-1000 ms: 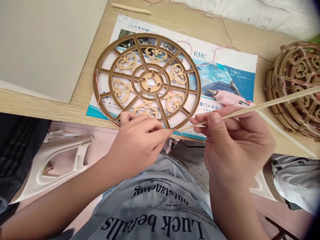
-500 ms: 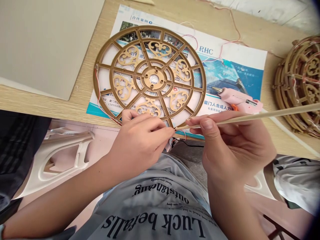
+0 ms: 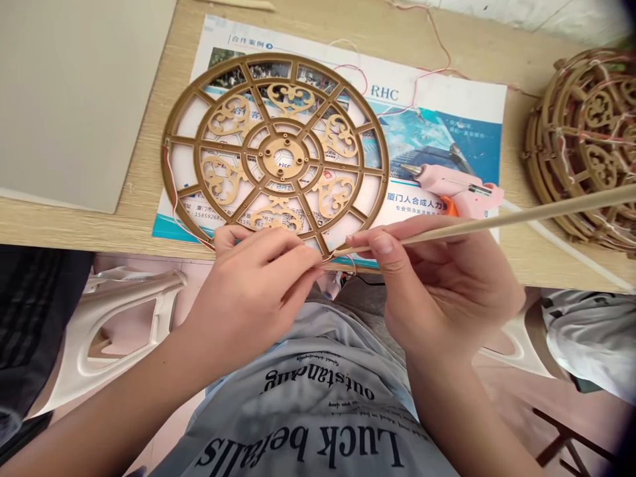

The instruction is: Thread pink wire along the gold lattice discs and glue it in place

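Note:
A round bronze-coloured lattice frame [image 3: 271,159] with scroll ornaments lies on a printed sheet, its near rim at the table's edge. My left hand [image 3: 265,278] has its fingers closed over that rim; its thumb side is partly hidden. A thin red-and-white wire [image 3: 172,192] follows the rim from the left and passes under these fingers. My right hand [image 3: 442,285] pinches a slim wooden stick [image 3: 477,226] between thumb and fingers. The stick's narrow tip meets the rim and wire just right of my left fingertips. A short wire end loops below the rim there.
A pink glue gun [image 3: 447,182] lies on the blue-and-white printed sheet [image 3: 442,149], beyond my right hand. Similar wired frames [image 3: 561,149] are stacked at the right. A grey board [image 3: 74,86] covers the table's left. Loose wire [image 3: 442,46] trails at the back. White chairs [image 3: 74,364] stand below.
My view has shifted, so the table things appear further left. Both hands keep nearly the same place on the frame, and the stick's tip stays at the rim.

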Demonstrator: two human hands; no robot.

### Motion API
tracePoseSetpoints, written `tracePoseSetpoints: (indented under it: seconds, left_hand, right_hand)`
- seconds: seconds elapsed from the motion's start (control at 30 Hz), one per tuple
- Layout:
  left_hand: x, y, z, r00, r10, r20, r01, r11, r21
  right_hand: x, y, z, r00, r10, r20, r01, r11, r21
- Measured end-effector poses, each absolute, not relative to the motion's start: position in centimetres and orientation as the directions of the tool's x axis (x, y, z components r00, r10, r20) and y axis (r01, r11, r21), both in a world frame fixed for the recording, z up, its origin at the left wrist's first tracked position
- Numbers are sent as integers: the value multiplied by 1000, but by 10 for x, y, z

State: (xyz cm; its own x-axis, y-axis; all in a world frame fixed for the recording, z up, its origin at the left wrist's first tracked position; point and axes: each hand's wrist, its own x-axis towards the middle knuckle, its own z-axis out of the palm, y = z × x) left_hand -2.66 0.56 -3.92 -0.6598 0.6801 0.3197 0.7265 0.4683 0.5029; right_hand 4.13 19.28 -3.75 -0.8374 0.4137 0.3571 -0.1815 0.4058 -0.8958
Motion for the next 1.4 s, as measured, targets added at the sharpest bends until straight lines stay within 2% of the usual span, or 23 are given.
tracePoseSetpoints:
  seconds: [0.17, 0.27, 0.4, 0.7, 0.93, 1.23, 1.4]
  left_hand:
    - [-26, 4, -40, -617, 734, 285, 768, 482, 422]
    - [-29, 3, -41, -597, 755, 273, 776, 455, 437]
    - [-31, -1, -42, -580, 745, 329, 792, 422, 441]
    - [-28, -8, -52, -543, 753, 372, 834, 432, 345]
    - [-29, -10, -57, -523, 746, 412, 849, 415, 328]
    - [-31, -11, -60, -519, 743, 424, 854, 423, 304]
    - [-31, -10, -57, -526, 752, 399, 847, 421, 323]
  right_hand:
    - [42, 196, -36, -863, 388, 324, -179, 364, -914]
    - [41, 195, -34, -865, 385, 322, -177, 366, -914]
    - [40, 192, -30, -860, 383, 339, -196, 366, -910]
    - [42, 188, -29, -857, 377, 350, -212, 361, -908]
    - [42, 186, -33, -855, 358, 375, -241, 367, -899]
    - [40, 190, -33, -810, 423, 406, -262, 359, -896]
    - [40, 189, -27, -815, 460, 352, -197, 352, -915]
